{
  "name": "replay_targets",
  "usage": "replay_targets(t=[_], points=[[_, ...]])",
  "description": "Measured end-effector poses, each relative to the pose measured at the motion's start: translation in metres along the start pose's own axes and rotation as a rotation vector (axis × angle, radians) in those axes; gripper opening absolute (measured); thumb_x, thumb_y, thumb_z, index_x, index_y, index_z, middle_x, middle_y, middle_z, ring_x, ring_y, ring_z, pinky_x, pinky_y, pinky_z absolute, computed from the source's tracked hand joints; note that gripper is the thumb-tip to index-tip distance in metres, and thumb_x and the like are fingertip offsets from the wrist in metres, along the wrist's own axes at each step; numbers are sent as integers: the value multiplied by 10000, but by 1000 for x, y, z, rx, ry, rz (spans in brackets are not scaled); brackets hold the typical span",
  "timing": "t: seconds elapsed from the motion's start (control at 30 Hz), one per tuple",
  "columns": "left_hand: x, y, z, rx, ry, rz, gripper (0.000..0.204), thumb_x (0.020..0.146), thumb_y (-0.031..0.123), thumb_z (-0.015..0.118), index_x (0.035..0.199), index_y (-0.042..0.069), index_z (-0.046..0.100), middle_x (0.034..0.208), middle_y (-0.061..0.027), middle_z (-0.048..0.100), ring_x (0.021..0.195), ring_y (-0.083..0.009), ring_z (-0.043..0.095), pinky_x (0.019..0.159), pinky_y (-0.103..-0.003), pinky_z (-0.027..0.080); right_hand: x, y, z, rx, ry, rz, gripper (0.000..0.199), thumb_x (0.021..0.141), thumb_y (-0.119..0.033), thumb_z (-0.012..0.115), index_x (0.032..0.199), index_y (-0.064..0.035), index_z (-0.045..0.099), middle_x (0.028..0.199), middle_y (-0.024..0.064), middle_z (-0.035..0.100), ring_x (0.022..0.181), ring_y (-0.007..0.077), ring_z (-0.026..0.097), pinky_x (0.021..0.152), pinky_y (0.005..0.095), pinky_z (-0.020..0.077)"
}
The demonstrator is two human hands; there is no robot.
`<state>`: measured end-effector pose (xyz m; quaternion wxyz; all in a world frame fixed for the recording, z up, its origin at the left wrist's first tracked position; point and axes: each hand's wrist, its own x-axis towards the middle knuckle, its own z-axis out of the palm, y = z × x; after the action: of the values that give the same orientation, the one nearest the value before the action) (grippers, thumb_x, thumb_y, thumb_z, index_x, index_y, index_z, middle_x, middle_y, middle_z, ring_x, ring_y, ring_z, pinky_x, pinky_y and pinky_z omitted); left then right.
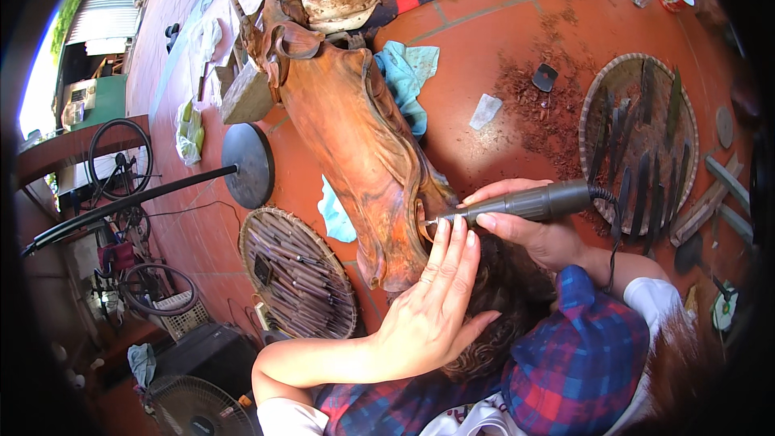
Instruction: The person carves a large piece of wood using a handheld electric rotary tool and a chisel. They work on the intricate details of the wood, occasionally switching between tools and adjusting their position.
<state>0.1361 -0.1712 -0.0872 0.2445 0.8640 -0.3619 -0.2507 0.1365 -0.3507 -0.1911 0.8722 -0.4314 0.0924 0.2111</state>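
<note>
A large reddish-brown wood carving [339, 129] with flowing folds lies lengthwise in front of me, its near end by my lap. My right hand [537, 236] is closed around a dark grey power carving handpiece [545, 202], whose cord hangs from its back end. The metal tip points left and meets the carving's near edge. My left hand [424, 311] has its fingers stretched out, with the fingertips beside the tip. Whether they press on the tool or the wood, I cannot tell. Below my hands is a dark, curly-textured part [496, 287], partly hidden by them.
A round woven tray [593, 186] of flat dark files stands at right; another [355, 299] with many chisel-like tools is at left. A light-blue cloth [400, 81], wood shavings [525, 105], a round black base with a pole [249, 165] and a fan [198, 408] are around.
</note>
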Motion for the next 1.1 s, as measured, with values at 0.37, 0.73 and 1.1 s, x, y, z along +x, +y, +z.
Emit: replay_targets(t=[0.37,0.73,1.1], points=[[-31,-6,13,-106,-4,116,948,699,143,774,1402,-132,201,1442,-369,229,1363,-475,259,1082,-439,327,-14,-24,5,-618,-144,-283,242,752,-148,742,959,-31,696,858,119,697,793,202,688,738,297,539],[-34,-19,24,-116,141,183,932,680,123,783,1388,-134,233,1435,-380,230,1355,-490,263,1089,-451,317,-10,-28,16,-697,-113,-347,253,732,-106,747,957,-8,687,868,131,692,786,224,691,728,299,545],[-35,-25,22,19,132,177,878,728,211,743,1379,-135,266,1447,-345,248,1372,-458,253,1107,-426,282,-8,-21,25,-821,-72,-551,293,705,-71,754,976,1,669,887,139,691,803,239,696,718,307,559]])
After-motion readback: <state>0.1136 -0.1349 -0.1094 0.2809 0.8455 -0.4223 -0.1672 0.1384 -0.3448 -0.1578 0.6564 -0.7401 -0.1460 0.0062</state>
